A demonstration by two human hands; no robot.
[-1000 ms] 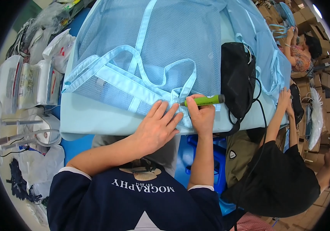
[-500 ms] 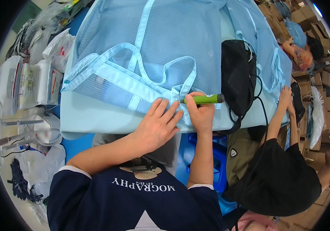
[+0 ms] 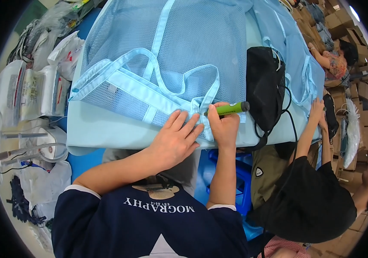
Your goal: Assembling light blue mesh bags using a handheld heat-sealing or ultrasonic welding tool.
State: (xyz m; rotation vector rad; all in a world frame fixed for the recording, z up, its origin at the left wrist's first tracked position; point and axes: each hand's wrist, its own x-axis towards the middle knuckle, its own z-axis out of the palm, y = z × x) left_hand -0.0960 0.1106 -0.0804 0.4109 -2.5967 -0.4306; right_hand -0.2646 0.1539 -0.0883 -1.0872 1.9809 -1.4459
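Observation:
A light-blue mesh bag (image 3: 192, 38) with pale-blue trim lies spread over the table. Its strap (image 3: 146, 52) loops across the mesh. My left hand (image 3: 173, 142) rests on the bag's trimmed edge, fingers apart and palm down, holding nothing. Just to its right, my right hand (image 3: 224, 129) is closed around a green marker pen (image 3: 231, 109) with a dark end. The pen lies slanted, its dark back end up to the right and its tip down at the strap's base by my left fingertips. What the tip touches is too small to tell.
A black drawstring pouch (image 3: 261, 90) with a long cord lies right of the bag. Beyond it, a person in black (image 3: 308, 202) handles another blue mesh bag (image 3: 293, 56). Plastic-wrapped packs (image 3: 31, 94) stand at the left. A blue stool (image 3: 242, 185) is under the table.
The marker has tilted slightly, its back end rising a little, while its tip stays by the strap. My left hand keeps its place. The co-worker's hands have shifted slightly.

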